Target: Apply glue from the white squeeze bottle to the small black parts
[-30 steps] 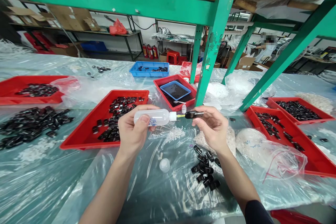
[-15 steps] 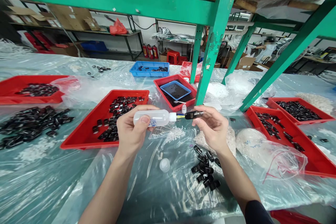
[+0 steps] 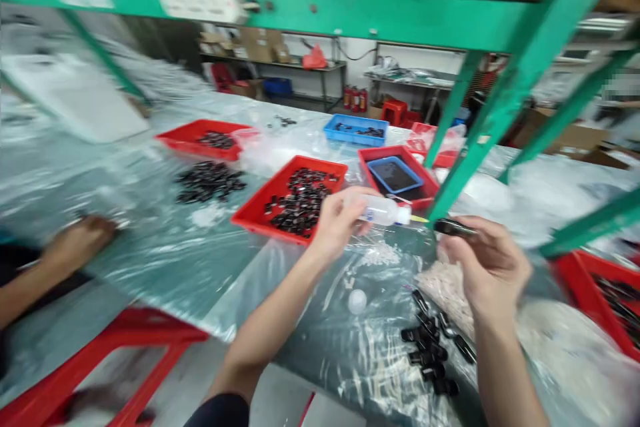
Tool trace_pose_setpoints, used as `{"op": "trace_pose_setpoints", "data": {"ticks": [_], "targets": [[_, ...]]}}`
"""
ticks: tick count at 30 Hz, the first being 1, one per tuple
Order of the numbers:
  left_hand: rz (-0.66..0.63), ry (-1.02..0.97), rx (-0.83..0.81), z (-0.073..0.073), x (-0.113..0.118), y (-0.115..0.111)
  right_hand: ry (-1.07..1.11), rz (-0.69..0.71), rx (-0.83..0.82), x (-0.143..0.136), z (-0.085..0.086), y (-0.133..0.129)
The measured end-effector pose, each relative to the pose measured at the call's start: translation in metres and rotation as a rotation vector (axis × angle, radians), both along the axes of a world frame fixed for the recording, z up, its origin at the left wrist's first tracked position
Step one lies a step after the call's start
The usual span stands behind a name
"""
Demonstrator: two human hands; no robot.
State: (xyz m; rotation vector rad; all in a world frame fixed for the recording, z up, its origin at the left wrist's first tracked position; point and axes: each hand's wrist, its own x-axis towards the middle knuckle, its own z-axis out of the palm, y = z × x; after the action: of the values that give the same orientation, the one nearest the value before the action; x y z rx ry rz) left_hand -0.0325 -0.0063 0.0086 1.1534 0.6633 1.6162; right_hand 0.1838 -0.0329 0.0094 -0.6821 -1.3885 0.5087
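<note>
My left hand (image 3: 340,217) is closed around a translucent squeeze bottle (image 3: 383,211) with a thin yellowish tip pointing right. Pinched in my right hand (image 3: 487,260) is a small glossy black casing (image 3: 454,227), its end a short gap from the bottle's tip. Below my right hand lies a loose cluster of black casings (image 3: 427,347). Small white bits (image 3: 381,255) are scattered under the bottle, and a round white cap (image 3: 357,301) rests nearer to me. Motion blurs the picture, so fine detail on the casing is lost.
A red tray (image 3: 245,219) of black parts stands left of my left hand. A green post (image 3: 465,147) rises just beyond my hands. Bags of pale pieces (image 3: 575,347) lie at right. Another person's hand (image 3: 83,243) rests on the table at far left.
The view has swung to the left, bringing another person's arm into sight. The bottle's tip and the black casing, earlier touching or nearly so, are now apart.
</note>
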Motion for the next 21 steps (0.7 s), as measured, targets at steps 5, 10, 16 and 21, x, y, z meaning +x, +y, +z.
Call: {"op": "trace_pose_setpoints", "data": {"ticks": [5,10,16,21], "targets": [[-0.208,-0.112,-0.080,-0.003,0.000,0.005,0.088,-0.023,0.085,0.004,0.004,0.009],[-0.277,-0.227,-0.127,-0.003,0.004,0.005,0.135,-0.012,0.076,0.008,0.007,0.008],[-0.168,-0.129,-0.143,-0.027,-0.003,-0.013,0.164,0.025,0.048,0.018,0.011,0.007],[0.101,0.225,-0.304,-0.086,-0.037,-0.045,0.195,0.019,0.059,0.030,0.015,0.011]]}}
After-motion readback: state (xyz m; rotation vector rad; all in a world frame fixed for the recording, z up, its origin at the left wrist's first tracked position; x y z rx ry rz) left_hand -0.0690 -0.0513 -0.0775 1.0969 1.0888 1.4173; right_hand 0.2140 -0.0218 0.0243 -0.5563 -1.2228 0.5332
